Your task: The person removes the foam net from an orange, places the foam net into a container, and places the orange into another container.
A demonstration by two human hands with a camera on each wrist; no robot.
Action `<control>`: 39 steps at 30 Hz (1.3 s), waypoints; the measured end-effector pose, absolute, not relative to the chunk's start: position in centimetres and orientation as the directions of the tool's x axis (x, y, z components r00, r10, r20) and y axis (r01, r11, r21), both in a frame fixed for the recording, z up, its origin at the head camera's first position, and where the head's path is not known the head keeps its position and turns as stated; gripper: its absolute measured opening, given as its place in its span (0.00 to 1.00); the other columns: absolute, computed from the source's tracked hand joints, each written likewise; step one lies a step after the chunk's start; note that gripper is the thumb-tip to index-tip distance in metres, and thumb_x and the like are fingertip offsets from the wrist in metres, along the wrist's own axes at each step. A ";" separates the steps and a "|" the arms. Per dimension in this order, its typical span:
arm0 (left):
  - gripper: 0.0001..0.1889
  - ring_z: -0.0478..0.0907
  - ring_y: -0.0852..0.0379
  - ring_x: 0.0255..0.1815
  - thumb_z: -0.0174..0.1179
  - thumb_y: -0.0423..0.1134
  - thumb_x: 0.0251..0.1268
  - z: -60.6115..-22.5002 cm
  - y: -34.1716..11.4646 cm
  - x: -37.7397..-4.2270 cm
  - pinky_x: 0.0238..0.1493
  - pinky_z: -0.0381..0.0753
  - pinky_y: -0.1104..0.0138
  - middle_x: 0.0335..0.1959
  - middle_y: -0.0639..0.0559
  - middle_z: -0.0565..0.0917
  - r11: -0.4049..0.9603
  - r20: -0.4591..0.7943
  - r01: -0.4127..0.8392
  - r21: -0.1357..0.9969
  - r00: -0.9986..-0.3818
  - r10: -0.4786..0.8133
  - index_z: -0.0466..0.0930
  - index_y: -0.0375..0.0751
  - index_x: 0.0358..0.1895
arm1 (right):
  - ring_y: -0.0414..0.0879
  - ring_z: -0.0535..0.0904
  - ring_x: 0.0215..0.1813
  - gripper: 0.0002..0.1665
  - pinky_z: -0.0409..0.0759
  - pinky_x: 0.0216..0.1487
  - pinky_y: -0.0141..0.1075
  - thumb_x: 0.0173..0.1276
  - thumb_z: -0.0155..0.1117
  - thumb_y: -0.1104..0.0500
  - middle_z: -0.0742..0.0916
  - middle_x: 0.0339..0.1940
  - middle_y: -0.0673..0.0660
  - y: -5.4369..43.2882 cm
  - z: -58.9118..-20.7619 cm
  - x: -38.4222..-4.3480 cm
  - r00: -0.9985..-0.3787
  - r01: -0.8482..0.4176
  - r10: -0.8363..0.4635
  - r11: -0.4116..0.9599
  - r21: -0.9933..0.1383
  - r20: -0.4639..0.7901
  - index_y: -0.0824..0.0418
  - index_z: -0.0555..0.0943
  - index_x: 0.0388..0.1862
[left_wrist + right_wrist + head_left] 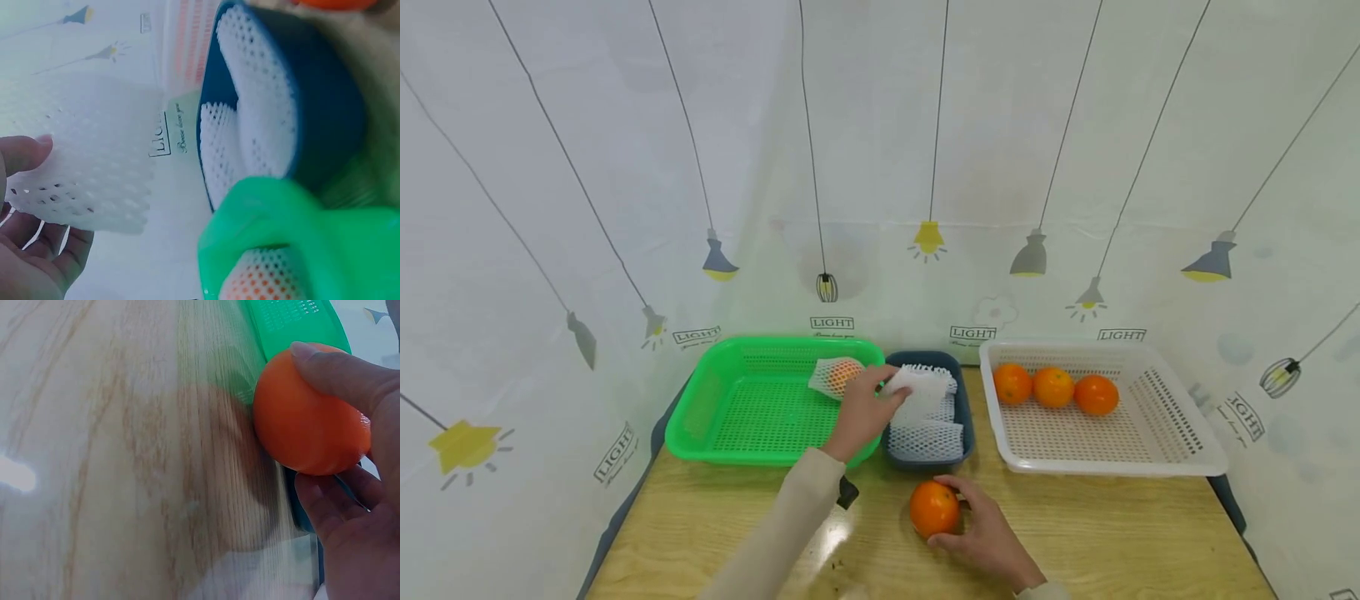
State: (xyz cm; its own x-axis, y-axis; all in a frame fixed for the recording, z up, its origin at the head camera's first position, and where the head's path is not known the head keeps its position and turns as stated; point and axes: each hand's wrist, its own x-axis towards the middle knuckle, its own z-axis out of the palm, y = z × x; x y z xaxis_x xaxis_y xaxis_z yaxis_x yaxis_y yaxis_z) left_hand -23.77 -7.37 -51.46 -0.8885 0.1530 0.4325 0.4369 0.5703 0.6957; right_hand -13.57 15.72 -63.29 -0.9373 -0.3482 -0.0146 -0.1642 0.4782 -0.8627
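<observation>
My left hand pinches a white foam net sleeve above the dark blue basket. In the left wrist view the thumb lies on one face of that sleeve, with the fingers behind it. More foam nets lie in the blue basket. My right hand grips a bare orange in front of the blue basket. The right wrist view shows the thumb on one side of this orange and fingertips on the other.
To the left stands a green basket holding one orange in a foam net. A white basket at right holds three bare oranges. All stand on a wooden table before a lamp-patterned sheet.
</observation>
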 end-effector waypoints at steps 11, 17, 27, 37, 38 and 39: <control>0.08 0.82 0.57 0.45 0.69 0.36 0.67 -50.2 -5.0 -28.7 0.48 0.85 0.64 0.44 0.54 0.84 0.718 0.368 0.456 0.527 -0.883 0.291 0.87 0.48 0.48 | 0.49 0.78 0.64 0.51 0.82 0.62 0.37 0.51 0.85 0.48 0.80 0.66 0.51 15.8 -63.3 -13.5 -0.933 -0.174 -0.360 0.460 -0.871 -0.003 0.55 0.72 0.72; 0.09 0.80 0.54 0.47 0.67 0.33 0.68 -50.5 -4.0 -30.7 0.46 0.84 0.64 0.44 0.51 0.82 0.799 0.273 0.482 0.360 -0.873 0.404 0.85 0.46 0.49 | 0.48 0.78 0.63 0.50 0.82 0.62 0.37 0.51 0.85 0.49 0.80 0.66 0.50 15.8 -63.2 -13.4 -0.935 -0.171 -0.355 0.445 -0.879 0.001 0.55 0.72 0.72; 0.09 0.83 0.52 0.46 0.63 0.34 0.71 -51.7 -2.1 -32.4 0.43 0.86 0.61 0.45 0.51 0.87 0.864 0.133 0.502 -0.037 -0.854 0.502 0.87 0.47 0.49 | 0.48 0.77 0.64 0.50 0.82 0.63 0.37 0.52 0.84 0.46 0.80 0.67 0.50 15.9 -63.5 -13.5 -0.935 -0.159 -0.354 0.452 -0.878 -0.013 0.54 0.72 0.72; 0.06 0.75 0.64 0.31 0.75 0.45 0.60 -53.9 -1.3 -31.5 0.33 0.78 0.69 0.35 0.60 0.87 0.839 -0.218 0.529 0.125 -0.811 0.544 0.90 0.51 0.38 | 0.48 0.78 0.63 0.50 0.81 0.63 0.37 0.53 0.84 0.46 0.80 0.68 0.50 15.8 -63.4 -13.4 -0.931 -0.165 -0.365 0.443 -0.881 -0.009 0.54 0.71 0.73; 0.09 0.70 0.64 0.28 0.75 0.50 0.60 -54.0 -1.4 -31.4 0.30 0.73 0.70 0.30 0.60 0.83 0.844 -0.265 0.516 0.147 -0.801 0.536 0.88 0.51 0.33 | 0.48 0.78 0.63 0.50 0.81 0.63 0.37 0.52 0.84 0.46 0.80 0.67 0.50 15.9 -63.4 -13.4 -0.931 -0.164 -0.364 0.444 -0.881 -0.010 0.54 0.71 0.73; 0.15 0.68 0.64 0.25 0.74 0.57 0.58 -54.1 -1.4 -31.4 0.27 0.71 0.71 0.26 0.60 0.80 0.849 -0.308 0.503 0.163 -0.791 0.528 0.87 0.50 0.30 | 0.48 0.78 0.63 0.50 0.81 0.63 0.38 0.52 0.84 0.46 0.80 0.67 0.50 15.9 -63.4 -13.4 -0.932 -0.162 -0.362 0.445 -0.881 -0.011 0.54 0.71 0.73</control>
